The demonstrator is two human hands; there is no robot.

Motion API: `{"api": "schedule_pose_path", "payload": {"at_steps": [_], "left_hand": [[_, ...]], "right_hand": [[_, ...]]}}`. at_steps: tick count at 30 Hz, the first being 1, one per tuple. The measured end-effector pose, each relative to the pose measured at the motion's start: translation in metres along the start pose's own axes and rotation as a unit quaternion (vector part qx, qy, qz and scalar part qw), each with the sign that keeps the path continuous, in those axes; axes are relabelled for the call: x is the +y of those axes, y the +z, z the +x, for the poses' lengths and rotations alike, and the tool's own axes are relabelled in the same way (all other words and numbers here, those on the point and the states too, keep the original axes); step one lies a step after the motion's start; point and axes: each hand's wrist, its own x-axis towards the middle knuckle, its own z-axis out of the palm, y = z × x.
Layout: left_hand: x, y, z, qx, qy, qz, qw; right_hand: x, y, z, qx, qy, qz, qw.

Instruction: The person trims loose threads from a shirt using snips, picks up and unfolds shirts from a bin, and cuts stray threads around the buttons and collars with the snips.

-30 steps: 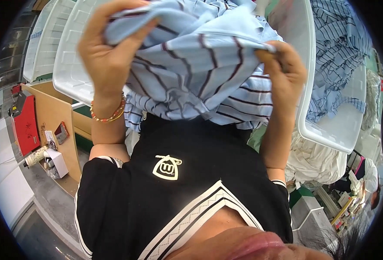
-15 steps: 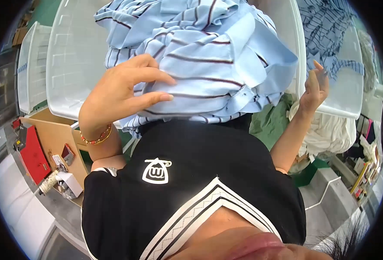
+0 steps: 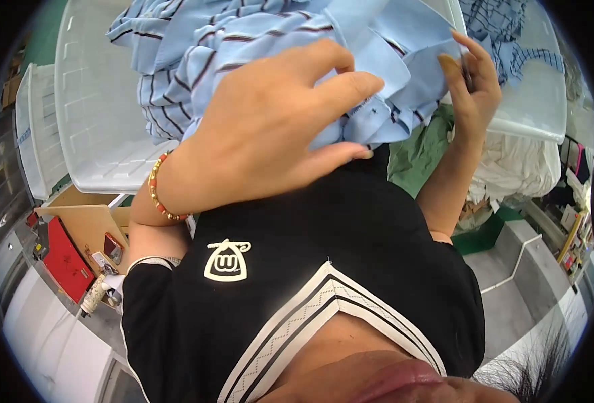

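Note:
A heap of light blue knit fabric (image 3: 176,87) with dark stripes lies in front of me. Over its near side is my left hand (image 3: 263,121), back upward, thumb and forefinger apart, with nothing seen in its grip. Close beyond those fingertips is a folded, stitched corner (image 3: 375,115) of the cloth. At the pile's right edge, my right hand (image 3: 475,94) is raised with fingers bent around a small dark metal tool (image 3: 469,72). The tool is mostly hidden, so its exact kind is unclear. The right thumb and forefinger are beside a plain blue flap (image 3: 421,57).
A white plastic bin (image 3: 88,127) stands behind the fabric. More striped cloth (image 3: 495,27) hangs over another bin (image 3: 532,114) at right, with white fabric (image 3: 512,164) below. On the left are a wooden box (image 3: 85,225), a red panel (image 3: 68,258) and a thread cone (image 3: 94,295).
My left hand has moved right and nearer across the fabric, toward the stitched corner. My right hand has come in leftward and up to the pile's edge, still with the small tool.

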Motion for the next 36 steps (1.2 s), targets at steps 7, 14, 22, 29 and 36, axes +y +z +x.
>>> {"api": "schedule_pose_path", "payload": {"at_steps": [7,14,22,29,36], "left_hand": [[-0.047,0.014,-0.003,-0.107,0.011,0.152,0.982],[-0.046,0.011,0.000,-0.087,-0.068,0.054,0.992],[-0.029,0.015,0.001,-0.055,-0.047,0.030,0.997],[0.001,-0.004,-0.016,-0.107,-0.029,-0.119,0.987],[0.007,0.014,-0.024,-0.276,-0.021,-0.253,0.927]], "right_hand": [[0.019,0.005,-0.009,-0.117,0.087,-0.078,0.986],[0.003,0.012,-0.012,-0.067,0.066,-0.020,0.995],[-0.019,0.023,-0.019,-0.132,0.179,0.059,0.973],[-0.007,0.031,-0.003,-0.257,0.169,-0.006,0.951],[-0.037,0.039,0.033,-0.105,0.125,0.410,0.897]]}}
